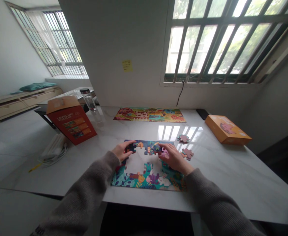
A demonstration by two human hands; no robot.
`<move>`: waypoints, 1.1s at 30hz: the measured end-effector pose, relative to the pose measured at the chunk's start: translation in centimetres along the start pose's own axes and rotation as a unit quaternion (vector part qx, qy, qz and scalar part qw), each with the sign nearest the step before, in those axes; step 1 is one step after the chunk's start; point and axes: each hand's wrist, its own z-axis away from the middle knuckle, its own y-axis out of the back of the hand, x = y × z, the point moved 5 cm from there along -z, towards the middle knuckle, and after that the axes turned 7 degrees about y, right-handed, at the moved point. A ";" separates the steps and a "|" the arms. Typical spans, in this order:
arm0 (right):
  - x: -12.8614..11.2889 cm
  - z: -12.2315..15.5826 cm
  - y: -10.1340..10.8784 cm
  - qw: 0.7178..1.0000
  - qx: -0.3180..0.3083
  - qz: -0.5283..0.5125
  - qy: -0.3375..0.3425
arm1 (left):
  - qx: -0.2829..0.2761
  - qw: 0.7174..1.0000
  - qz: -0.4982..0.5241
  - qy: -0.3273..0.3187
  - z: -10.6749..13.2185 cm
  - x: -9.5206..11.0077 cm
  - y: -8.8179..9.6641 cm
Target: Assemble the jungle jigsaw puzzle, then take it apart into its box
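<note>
A partly assembled colourful jigsaw (148, 178) lies on the white marble table (232, 173) in front of me, with a bare gap in its middle. My left hand (122, 150) rests on the puzzle's upper left edge, thumb and fingers pinching a dark blue piece (131, 148). My right hand (173, 158) lies on the puzzle's upper right part, fingers stretched flat and pressing on pieces there. Both arms wear grey sleeves.
Loose puzzle pieces (187, 153) lie right of the puzzle, with others (183, 138) behind. A finished puzzle (149, 115) lies near the wall. An orange box (226, 129) sits at right, a red box (71, 120) and a clear bottle (89, 100) at left, white cables (54, 151) beside them.
</note>
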 end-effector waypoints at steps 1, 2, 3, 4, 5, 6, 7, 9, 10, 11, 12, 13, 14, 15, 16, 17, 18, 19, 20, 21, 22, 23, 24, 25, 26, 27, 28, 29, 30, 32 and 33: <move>0.1 0.0 -0.1 1.000 0.001 0.000 0.000 | 0.016 0.999 0.036 0.029 0.1 -0.8 1.0; 0.1 0.1 -0.1 1.000 0.001 -0.001 0.001 | 0.027 0.995 0.074 0.057 0.2 -1.8 1.9; 0.2 0.1 -0.2 1.000 -0.001 -0.003 0.001 | 0.038 0.990 0.107 0.086 0.3 -3.1 2.8; 0.3 0.2 -0.4 1.000 -0.004 -0.005 0.001 | 0.046 0.983 0.136 0.117 0.4 -4.4 3.6; 0.3 0.2 -0.5 1.000 -0.007 -0.006 0.000 | 0.062 0.974 0.156 0.150 0.5 -5.9 4.3; 0.3 0.2 -0.6 1.000 -0.010 -0.008 -0.001 | 0.087 0.966 0.162 0.181 0.7 -7.4 4.9; 0.3 0.2 -0.6 1.000 -0.012 -0.008 -0.002 | 0.108 0.958 0.157 0.212 0.9 -8.8 5.3; 0.2 0.1 -0.6 1.000 -0.016 -0.007 -0.007 | 0.142 0.942 0.153 0.264 1.2 -11.1 5.5; 0.2 0.1 -0.6 1.000 -0.016 -0.007 -0.007 | 0.158 0.941 0.126 0.271 1.4 -11.7 5.6; 0.1 0.1 -0.5 1.000 -0.015 -0.006 -0.007 | 0.173 0.945 0.076 0.267 1.5 -12.0 5.6; 0.1 0.0 -0.5 1.000 -0.016 -0.005 -0.007 | 0.185 0.949 0.007 0.255 1.5 -11.9 5.6; 0.0 0.0 -0.4 1.000 -0.016 -0.002 -0.006 | 0.194 0.949 -0.072 0.238 1.5 -11.6 5.7; -0.1 -0.1 -0.3 1.000 -0.017 0.001 -0.006 | 0.199 0.944 -0.146 0.219 1.5 -11.2 5.7; -0.2 -0.2 -0.2 1.000 -0.020 0.005 -0.005 | 0.204 0.937 -0.201 0.202 1.5 -10.7 5.7; -0.4 -0.3 -0.1 1.000 -0.026 0.009 -0.002 | 0.209 0.931 -0.235 0.185 1.5 -10.1 5.7; -0.7 -0.5 0.0 0.999 -0.032 0.013 0.002 | 0.217 0.930 -0.247 0.165 1.4 -9.5 5.6; -1.0 -0.7 0.0 0.999 -0.040 0.017 0.008 | 0.224 0.933 -0.245 0.139 1.4 -8.6 5.5; -1.3 -0.9 0.0 0.999 -0.047 0.021 0.014 | 0.228 0.939 -0.234 0.105 1.3 -7.7 5.2; -1.8 -1.3 -0.1 0.998 -0.057 0.025 0.021 | 0.221 0.949 -0.217 0.063 1.3 -6.6 4.7; -2.2 -1.7 -0.3 0.997 -0.066 0.030 0.026 | 0.209 0.958 -0.196 0.018 1.2 -5.4 4.1; -2.6 -2.1 -0.5 0.996 -0.076 0.036 0.030 | 0.190 0.966 -0.173 -0.025 1.3 -4.3 3.3; -3.1 -2.7 -0.9 0.995 -0.087 0.043 0.035 | 0.172 0.971 -0.156 -0.056 1.4 -3.4 2.5; -3.5 -3.2 -1.3 0.993 -0.097 0.050 0.041 | 0.158 0.974 -0.143 -0.077 1.5 -2.7 1.7; -3.9 -3.8 -1.8 0.991 -0.107 0.058 0.048 | 0.147 0.976 -0.135 -0.089 1.6 -2.3 1.1; -4.3 -4.4 -2.3 0.989 -0.117 0.065 0.055 | 0.138 0.977 -0.133 -0.093 1.7 -2.2 0.6; -4.6 -5.1 -2.9 0.987 -0.126 0.072 0.062 | 0.136 0.977 -0.136 -0.091 1.8 -2.4 0.3; -4.9 -5.7 -3.5 0.985 -0.136 0.076 0.068 | 0.137 0.977 -0.141 -0.087 1.9 -2.8 0.2; -5.0 -6.2 -4.2 0.983 -0.146 0.079 0.074 | 0.141 0.976 -0.146 -0.082 1.9 -3.4 0.2; -5.2 -6.8 -4.8 0.982 -0.154 0.081 0.079 | 0.147 0.975 -0.148 -0.077 1.9 -4.0 0.3; -5.4 -7.7 -5.9 0.979 -0.163 0.088 0.085 | 0.158 0.974 -0.144 -0.073 1.9 -5.1 0.5; -5.4 -8.1 -6.4 0.978 -0.164 0.094 0.087 | 0.157 0.975 -0.138 -0.074 1.8 -5.5 0.5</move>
